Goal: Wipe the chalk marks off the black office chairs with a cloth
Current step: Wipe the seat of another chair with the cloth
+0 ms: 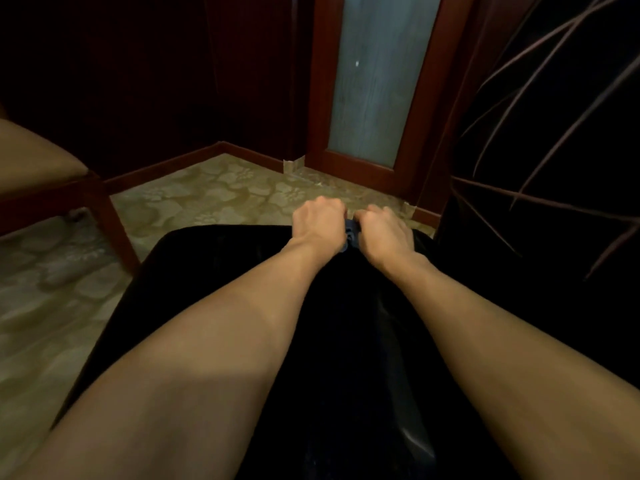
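Tan upholstery covers the wooden chair at far left, its reddish leg standing on the patterned carpet. Both bare forearms reach forward over the glossy black office chair, which fills the lower middle. The left hand curls knuckles-up at the chair's far edge, fingers bent around a small dark cloth. Just beside it, the right hand curls the same way, gripping the cloth's other side. Behind stands a frosted glass door in a red wood frame; thin dry plant leaves arc at right
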A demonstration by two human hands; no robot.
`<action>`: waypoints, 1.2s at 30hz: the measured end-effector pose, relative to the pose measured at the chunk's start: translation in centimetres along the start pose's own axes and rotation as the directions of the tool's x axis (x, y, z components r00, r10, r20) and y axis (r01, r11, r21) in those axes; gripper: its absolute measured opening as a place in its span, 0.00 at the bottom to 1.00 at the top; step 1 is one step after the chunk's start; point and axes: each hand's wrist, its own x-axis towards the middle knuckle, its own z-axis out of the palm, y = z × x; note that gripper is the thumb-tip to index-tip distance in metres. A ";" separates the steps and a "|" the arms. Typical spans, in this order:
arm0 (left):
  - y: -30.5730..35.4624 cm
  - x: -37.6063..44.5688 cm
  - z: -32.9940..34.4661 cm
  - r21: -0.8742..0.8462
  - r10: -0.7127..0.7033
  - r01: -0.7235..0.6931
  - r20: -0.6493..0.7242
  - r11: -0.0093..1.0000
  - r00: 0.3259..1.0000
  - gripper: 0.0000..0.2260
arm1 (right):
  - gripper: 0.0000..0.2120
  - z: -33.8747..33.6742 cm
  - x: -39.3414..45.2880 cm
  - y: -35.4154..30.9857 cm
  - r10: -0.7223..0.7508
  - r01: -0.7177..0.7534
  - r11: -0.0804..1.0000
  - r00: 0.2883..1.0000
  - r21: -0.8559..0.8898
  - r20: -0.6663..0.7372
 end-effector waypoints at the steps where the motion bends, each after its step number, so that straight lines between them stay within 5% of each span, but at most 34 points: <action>1: 0.2 0.4 0.2 -0.019 0.008 -0.007 0.011 1.000 1.000 0.16 | 0.11 0.0 0.5 0.5 0.017 -0.017 1.000 1.000 0.006 0.006; 11: 1.5 -1.5 -0.1 0.030 0.038 -0.040 0.042 0.999 0.998 0.14 | 0.11 -0.9 -1.8 0.6 0.077 -0.078 0.996 0.997 0.036 0.014; 23: 5.2 -14.4 -2.1 0.004 0.049 -0.050 0.077 0.999 0.996 0.12 | 0.13 -1.9 -14.3 0.9 0.095 -0.094 0.995 0.995 0.029 -0.032; 36: 7.5 -28.8 -4.8 -0.007 0.066 -0.066 0.089 0.998 0.994 0.08 | 0.11 -5.1 -28.5 1.3 -0.122 0.122 0.992 0.993 0.019 0.001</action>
